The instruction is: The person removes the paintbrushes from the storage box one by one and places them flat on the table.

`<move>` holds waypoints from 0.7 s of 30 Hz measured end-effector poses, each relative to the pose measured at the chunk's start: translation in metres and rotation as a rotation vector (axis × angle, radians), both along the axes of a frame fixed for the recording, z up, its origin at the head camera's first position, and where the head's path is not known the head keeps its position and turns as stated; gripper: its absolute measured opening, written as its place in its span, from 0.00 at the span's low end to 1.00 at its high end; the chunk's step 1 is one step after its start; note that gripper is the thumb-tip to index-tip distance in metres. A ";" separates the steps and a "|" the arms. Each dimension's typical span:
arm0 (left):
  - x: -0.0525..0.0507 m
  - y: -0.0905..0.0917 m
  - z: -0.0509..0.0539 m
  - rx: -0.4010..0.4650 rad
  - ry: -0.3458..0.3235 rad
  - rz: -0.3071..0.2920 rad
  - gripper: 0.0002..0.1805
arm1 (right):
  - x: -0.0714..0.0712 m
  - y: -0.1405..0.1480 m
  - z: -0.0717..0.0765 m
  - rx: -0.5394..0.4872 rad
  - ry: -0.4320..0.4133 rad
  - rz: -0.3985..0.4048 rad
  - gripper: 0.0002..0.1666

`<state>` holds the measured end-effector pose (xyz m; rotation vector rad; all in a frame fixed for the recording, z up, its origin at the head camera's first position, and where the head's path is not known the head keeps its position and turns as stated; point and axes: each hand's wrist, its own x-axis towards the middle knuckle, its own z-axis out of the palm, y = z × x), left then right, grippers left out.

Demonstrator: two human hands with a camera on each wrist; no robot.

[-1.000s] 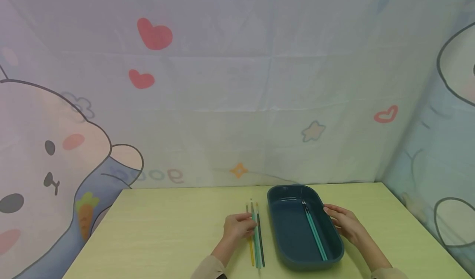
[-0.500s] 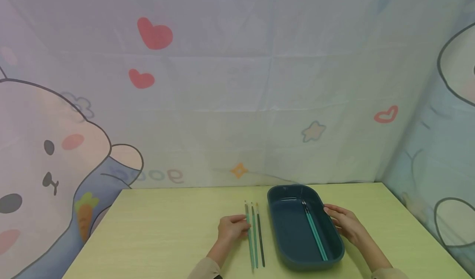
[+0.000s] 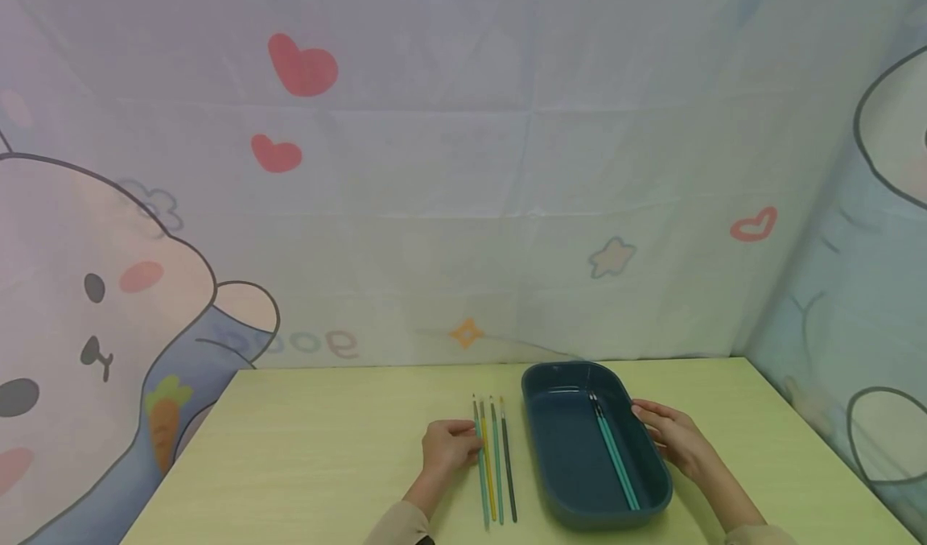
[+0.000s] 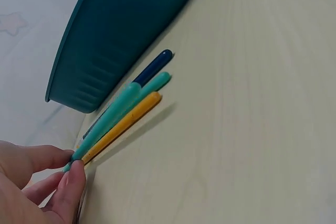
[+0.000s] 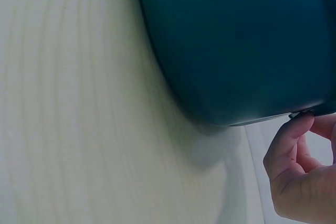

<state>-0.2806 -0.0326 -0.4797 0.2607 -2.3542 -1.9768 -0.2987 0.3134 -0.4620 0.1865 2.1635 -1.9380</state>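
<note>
Paintbrush (image 3: 483, 489), turquoise, 1: pinched in your left hand (image 3: 447, 447); best kept parallel to the 3 paintbrushes (image 3: 497, 468) alongside. Your right hand (image 3: 677, 442): touching tray (image 3: 568, 456), grip unclear.

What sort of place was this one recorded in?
Probably an indoor tabletop set-up, perhaps a makeshift recording booth: a pale yellow table stands before a creased cloth backdrop printed with hearts and a cartoon animal, and a dark blue-green tray holds slim brushes.

Tray (image 3: 572, 456) on the counter (image 3: 326, 448), two brushes (image 3: 618, 464) within; to its left, four brushes (image 3: 496, 464) side by side; backdrop (image 3: 463, 167) behind.
</note>
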 end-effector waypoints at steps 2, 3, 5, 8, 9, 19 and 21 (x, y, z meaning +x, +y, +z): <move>-0.001 0.000 0.000 -0.025 0.009 0.004 0.17 | 0.000 0.000 0.000 -0.001 0.000 -0.001 0.39; -0.001 0.000 -0.001 -0.039 0.014 0.006 0.16 | 0.000 0.000 -0.001 -0.002 -0.001 -0.003 0.39; -0.001 0.001 0.000 -0.071 0.023 0.010 0.16 | -0.001 0.001 -0.002 -0.001 -0.001 0.002 0.39; -0.001 0.001 -0.002 -0.116 0.049 0.008 0.16 | -0.002 0.003 -0.003 -0.001 0.002 0.018 0.37; -0.001 0.002 -0.002 -0.133 0.057 0.008 0.16 | -0.002 0.003 -0.003 -0.002 0.001 0.015 0.37; 0.000 0.004 -0.002 -0.241 0.109 0.036 0.15 | -0.002 0.001 -0.004 0.010 -0.007 -0.015 0.40; -0.001 0.004 -0.004 -0.251 0.123 0.040 0.15 | -0.003 0.001 -0.004 0.002 -0.006 -0.012 0.39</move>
